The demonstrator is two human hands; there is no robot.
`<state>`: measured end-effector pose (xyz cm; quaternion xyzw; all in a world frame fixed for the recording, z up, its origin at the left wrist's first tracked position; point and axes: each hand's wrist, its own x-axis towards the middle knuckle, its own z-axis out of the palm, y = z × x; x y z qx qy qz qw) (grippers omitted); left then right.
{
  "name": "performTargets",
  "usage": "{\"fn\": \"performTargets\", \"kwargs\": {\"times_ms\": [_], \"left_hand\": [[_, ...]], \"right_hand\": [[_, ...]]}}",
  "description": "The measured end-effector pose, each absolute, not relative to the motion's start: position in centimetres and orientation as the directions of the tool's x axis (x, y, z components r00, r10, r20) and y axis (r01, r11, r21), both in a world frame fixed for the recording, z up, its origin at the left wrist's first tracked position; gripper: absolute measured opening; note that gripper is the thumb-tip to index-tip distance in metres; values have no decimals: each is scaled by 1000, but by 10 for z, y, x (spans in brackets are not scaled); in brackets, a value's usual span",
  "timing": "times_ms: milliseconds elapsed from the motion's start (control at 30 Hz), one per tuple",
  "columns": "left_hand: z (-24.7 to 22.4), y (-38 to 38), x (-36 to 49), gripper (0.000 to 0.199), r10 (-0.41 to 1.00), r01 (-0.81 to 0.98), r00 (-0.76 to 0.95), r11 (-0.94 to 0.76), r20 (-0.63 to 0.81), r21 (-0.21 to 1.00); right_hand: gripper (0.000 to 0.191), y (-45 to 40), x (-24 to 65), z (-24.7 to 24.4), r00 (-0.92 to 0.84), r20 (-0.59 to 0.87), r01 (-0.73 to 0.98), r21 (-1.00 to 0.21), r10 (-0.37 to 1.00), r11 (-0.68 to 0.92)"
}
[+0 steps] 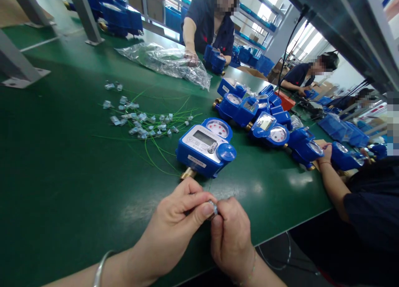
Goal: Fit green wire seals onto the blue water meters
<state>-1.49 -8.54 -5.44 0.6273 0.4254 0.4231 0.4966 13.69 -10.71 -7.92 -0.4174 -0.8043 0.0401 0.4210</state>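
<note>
My left hand [174, 224] is closed, thumb and fingers pinching a small clear seal [212, 211] in front of the nearest meter. Against the seal's right side, my right hand [233, 233] has its fingers curled and pressed together; what they grip is too small to make out. Just beyond both hands, a blue water meter [204, 147] with a grey display, a round dial and a brass fitting [188, 174] rests on the green table [77, 195]. Small clear seals with green wires [143, 122] lie in a loose pile behind it, to the left.
Several blue meters [269, 129] are grouped at the right. A clear plastic bag [168, 62] lies at the back under a person's hand [190, 57]. Another person's arm [335, 181] reaches in from the right. Metal posts [82, 14] stand at back left.
</note>
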Motion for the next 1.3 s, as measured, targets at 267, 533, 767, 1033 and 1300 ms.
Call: {"fn": "performTargets", "kwargs": {"times_ms": [267, 533, 767, 1033, 1300], "left_hand": [[-51, -84, -16, 25, 937, 158, 330, -172, 112, 972], [-48, -85, -17, 19, 924, 190, 354, -219, 142, 957], [-47, -83, -16, 23, 904, 220, 391, -277, 176, 935], [-48, -82, -18, 30, 930, 421, 361, -229, 70, 878], [-53, -89, -5, 39, 908, 504, 408, -134, -98, 853]], "right_hand": [[34, -117, 126, -74, -196, -106, -155, -978, 975, -138], [27, -120, 130, -71, -91, 94, 155, -982, 991, 108], [26, -110, 124, -63, -464, -274, -511, -694, 842, -507], [17, -108, 155, -75, -373, 460, 694, -437, 806, 571], [14, -109, 157, -77, -526, 484, 731, -164, 700, 663]]}}
